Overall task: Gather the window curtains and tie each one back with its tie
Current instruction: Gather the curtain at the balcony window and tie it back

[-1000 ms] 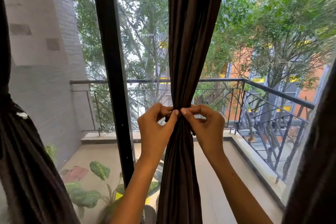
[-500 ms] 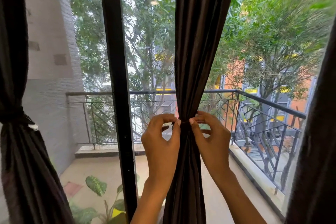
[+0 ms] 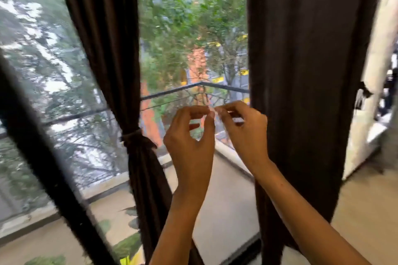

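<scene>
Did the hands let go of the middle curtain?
Yes. The left hand and right hand have moved right off the tied curtain, now between it and the loose curtain.

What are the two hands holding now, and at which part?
It cannot be told. The left hand and right hand meet at pinched fingertips between the curtains; the blurred picture shows nothing clear between them.

Daylit window (image 3: 176,28), black balcony railing (image 3: 172,94), leafy trees (image 3: 193,6) beyond

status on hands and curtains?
Left hand and right hand raised, fingertips together, contents blurred. Middle curtain tied. Right curtain hangs loose. Nothing in the way.
</scene>
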Tool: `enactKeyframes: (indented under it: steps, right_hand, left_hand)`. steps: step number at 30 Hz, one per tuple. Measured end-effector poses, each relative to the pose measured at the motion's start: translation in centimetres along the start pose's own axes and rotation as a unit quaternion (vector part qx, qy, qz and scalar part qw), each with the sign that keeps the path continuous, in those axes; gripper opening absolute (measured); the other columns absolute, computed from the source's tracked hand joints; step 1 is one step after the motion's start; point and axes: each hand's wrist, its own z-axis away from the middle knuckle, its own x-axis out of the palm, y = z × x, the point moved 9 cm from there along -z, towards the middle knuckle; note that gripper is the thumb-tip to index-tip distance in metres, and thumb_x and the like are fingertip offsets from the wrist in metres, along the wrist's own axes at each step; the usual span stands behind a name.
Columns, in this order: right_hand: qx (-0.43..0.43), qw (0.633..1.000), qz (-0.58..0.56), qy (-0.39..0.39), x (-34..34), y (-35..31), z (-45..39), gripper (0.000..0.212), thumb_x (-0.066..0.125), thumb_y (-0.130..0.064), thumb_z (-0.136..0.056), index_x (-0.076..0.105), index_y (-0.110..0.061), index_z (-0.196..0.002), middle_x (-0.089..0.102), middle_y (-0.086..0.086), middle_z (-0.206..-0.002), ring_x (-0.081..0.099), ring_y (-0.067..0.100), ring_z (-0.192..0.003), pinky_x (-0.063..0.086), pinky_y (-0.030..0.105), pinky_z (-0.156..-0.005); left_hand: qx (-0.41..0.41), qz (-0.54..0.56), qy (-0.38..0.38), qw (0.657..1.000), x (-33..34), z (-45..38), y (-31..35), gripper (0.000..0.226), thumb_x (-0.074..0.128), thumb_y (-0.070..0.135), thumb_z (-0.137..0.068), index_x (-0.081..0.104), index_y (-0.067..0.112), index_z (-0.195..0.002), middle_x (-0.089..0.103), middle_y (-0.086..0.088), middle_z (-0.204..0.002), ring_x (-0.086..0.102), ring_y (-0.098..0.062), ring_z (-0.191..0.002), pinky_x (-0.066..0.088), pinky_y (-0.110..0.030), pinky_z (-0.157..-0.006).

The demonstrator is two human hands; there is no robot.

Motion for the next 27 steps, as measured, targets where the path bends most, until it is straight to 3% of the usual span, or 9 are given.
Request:
enactKeyframes:
  steps: [3,6,9,12,15,19,22,24,27]
  right_hand:
    - [-0.023,0.998,0.02,0.053,-5.9,0.9,-3.1,0.009,0.068,-0.014,-0.088,0.07,-0.006,-0.085,0.07,-0.001,-0.078,0.063,0.006,-0.069,0.049,0.012,-0.064]
    - [-0.046,0.994,0.021,0.096,-12.1,1.8,-7.1,0.015,0.066,-0.017,-0.089,0.071,-0.004,-0.083,0.071,0.003,-0.076,0.066,0.012,-0.068,0.054,0.032,-0.066]
    - [-0.06,0.991,-0.009,0.116,-17.2,2.6,-11.9,0.019,0.063,-0.021,-0.091,0.07,-0.006,-0.081,0.071,0.004,-0.076,0.067,0.018,-0.068,0.053,0.045,-0.065]
    - [-0.06,0.989,-0.056,0.124,-21.6,3.7,-17.6,0.015,0.062,-0.02,-0.092,0.069,-0.011,-0.082,0.073,0.0,-0.08,0.069,0.014,-0.069,0.056,0.039,-0.064]
    - [-0.045,0.982,-0.119,0.14,-24.8,4.6,-23.5,0.013,0.061,-0.016,-0.092,0.068,-0.014,-0.081,0.073,-0.001,-0.08,0.069,0.009,-0.069,0.055,0.026,-0.062]
    - [-0.049,0.98,-0.122,0.149,-27.2,4.0,-31.1,0.014,0.061,-0.018,-0.092,0.068,-0.011,-0.082,0.073,-0.001,-0.079,0.068,0.01,-0.066,0.058,0.039,-0.071]
    - [-0.053,0.982,-0.107,0.149,-27.6,3.1,-36.7,0.017,0.06,-0.022,-0.091,0.067,-0.018,-0.077,0.071,-0.002,-0.076,0.068,0.015,-0.072,0.056,0.048,-0.075]
    - [-0.049,0.982,-0.103,0.148,-27.5,3.0,-40.1,0.019,0.06,-0.025,-0.091,0.068,-0.018,-0.075,0.071,0.001,-0.076,0.068,0.02,-0.077,0.055,0.05,-0.076]
    - [-0.063,0.985,-0.062,0.146,-26.8,2.8,-44.9,0.02,0.057,-0.028,-0.093,0.07,-0.013,-0.089,0.071,0.005,-0.085,0.067,0.024,-0.085,0.055,0.047,-0.078]
  left_hand:
    - [-0.01,0.035,-0.027,0.999,5.7,0.0,1.4,0.004,0.067,0.013,-0.085,0.064,0.014,-0.084,0.067,0.002,-0.083,0.064,-0.008,-0.08,0.055,-0.026,-0.07]
    - [-0.006,0.064,-0.041,0.997,12.0,-0.7,3.9,0.005,0.068,0.013,-0.086,0.063,0.013,-0.083,0.067,0.003,-0.08,0.065,-0.007,-0.077,0.056,-0.031,-0.07]
    - [0.017,0.07,-0.023,0.997,17.5,-2.5,7.0,0.005,0.068,0.013,-0.085,0.064,0.01,-0.083,0.067,0.004,-0.077,0.061,0.003,-0.07,0.052,-0.021,-0.067]
    - [0.04,0.059,0.001,0.997,22.6,-5.1,10.0,0.005,0.069,0.012,-0.083,0.063,0.012,-0.084,0.063,0.008,-0.074,0.057,0.008,-0.066,0.042,-0.007,-0.063]
    - [0.064,0.039,0.017,0.997,26.2,-8.2,12.6,0.008,0.07,0.013,-0.082,0.063,0.013,-0.086,0.063,0.008,-0.074,0.059,0.001,-0.067,0.045,-0.013,-0.067]
    - [0.077,-0.005,0.011,0.997,30.5,-13.9,15.7,0.013,0.07,0.013,-0.081,0.06,0.014,-0.089,0.061,0.009,-0.076,0.057,-0.003,-0.065,0.047,-0.024,-0.07]
    - [0.091,-0.048,0.009,0.995,32.9,-18.3,17.9,0.017,0.07,0.018,-0.081,0.059,0.012,-0.092,0.062,0.004,-0.077,0.062,-0.017,-0.074,0.049,-0.03,-0.073]
    - [0.112,-0.084,0.019,0.99,33.9,-20.7,19.3,0.019,0.069,0.02,-0.083,0.059,0.011,-0.096,0.064,-0.001,-0.083,0.063,-0.021,-0.081,0.048,-0.031,-0.076]
    - [0.171,-0.175,0.048,0.968,35.1,-24.2,21.5,0.023,0.063,0.023,-0.087,0.057,0.009,-0.105,0.064,-0.008,-0.099,0.06,-0.026,-0.095,0.044,-0.034,-0.078]
